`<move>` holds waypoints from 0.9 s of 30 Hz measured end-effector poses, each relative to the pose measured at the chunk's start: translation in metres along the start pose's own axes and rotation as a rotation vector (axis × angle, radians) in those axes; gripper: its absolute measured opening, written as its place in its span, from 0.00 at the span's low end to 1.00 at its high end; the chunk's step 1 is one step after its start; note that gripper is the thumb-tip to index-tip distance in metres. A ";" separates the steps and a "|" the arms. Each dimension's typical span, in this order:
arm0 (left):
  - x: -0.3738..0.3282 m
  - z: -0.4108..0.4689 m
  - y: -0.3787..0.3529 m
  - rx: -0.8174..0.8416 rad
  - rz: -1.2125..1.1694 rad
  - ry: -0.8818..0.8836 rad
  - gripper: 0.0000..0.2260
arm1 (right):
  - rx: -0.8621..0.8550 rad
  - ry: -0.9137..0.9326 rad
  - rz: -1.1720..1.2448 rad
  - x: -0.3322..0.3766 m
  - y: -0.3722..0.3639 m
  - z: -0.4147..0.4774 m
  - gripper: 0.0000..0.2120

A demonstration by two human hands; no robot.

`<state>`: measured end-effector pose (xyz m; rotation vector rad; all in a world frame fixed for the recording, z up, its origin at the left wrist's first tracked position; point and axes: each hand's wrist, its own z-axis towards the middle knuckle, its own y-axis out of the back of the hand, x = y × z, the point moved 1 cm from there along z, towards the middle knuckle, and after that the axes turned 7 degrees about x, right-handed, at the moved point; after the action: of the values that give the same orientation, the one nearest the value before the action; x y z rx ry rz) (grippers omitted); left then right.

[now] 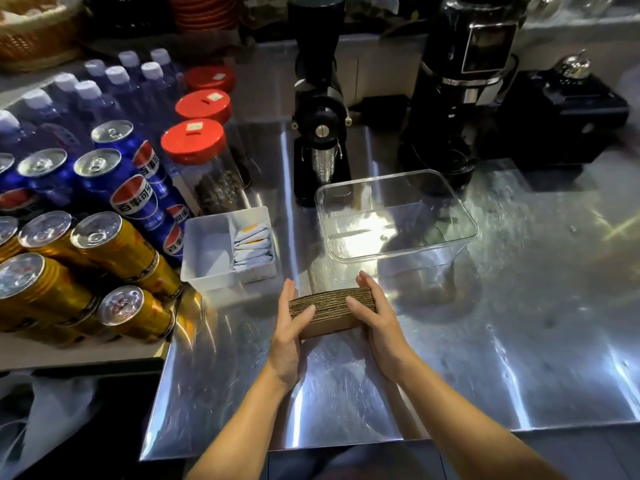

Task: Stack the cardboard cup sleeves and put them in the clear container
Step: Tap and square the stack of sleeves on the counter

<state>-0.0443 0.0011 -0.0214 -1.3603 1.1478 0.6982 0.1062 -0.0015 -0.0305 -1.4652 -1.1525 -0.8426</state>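
A stack of brown cardboard cup sleeves [330,311] is held edge-up just above the steel counter, in the middle of the view. My left hand [289,336] presses its left end and my right hand [375,318] presses its right end, thumbs on top. The clear container [464,216] stands open and empty just beyond the stack, slightly to the right. It does not touch the sleeves.
A white divided tray [204,251] with sachets sits left of the stack. Gold cans [114,244], blue cans [135,199], water bottles and red-lidded jars [194,140] crowd the left. Black coffee grinders [320,116] [460,81] stand behind the container. The steel counter [519,341] extends right.
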 end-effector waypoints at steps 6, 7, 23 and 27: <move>-0.002 0.002 -0.010 -0.204 0.081 -0.016 0.11 | -0.158 0.098 -0.171 0.005 -0.015 0.007 0.04; -0.003 0.001 -0.012 -0.270 0.120 -0.043 0.07 | -0.152 0.132 -0.191 0.007 -0.016 0.008 0.06; -0.005 0.010 -0.009 -0.316 0.257 -0.141 0.07 | -0.224 0.085 -0.045 -0.007 -0.018 0.007 0.11; -0.009 0.020 0.001 -0.278 0.345 -0.126 0.08 | -0.205 0.104 -0.127 -0.004 -0.020 0.008 0.13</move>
<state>-0.0441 0.0226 -0.0169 -1.3347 1.2295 1.2127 0.0856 0.0056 -0.0301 -1.5053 -1.1159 -1.1394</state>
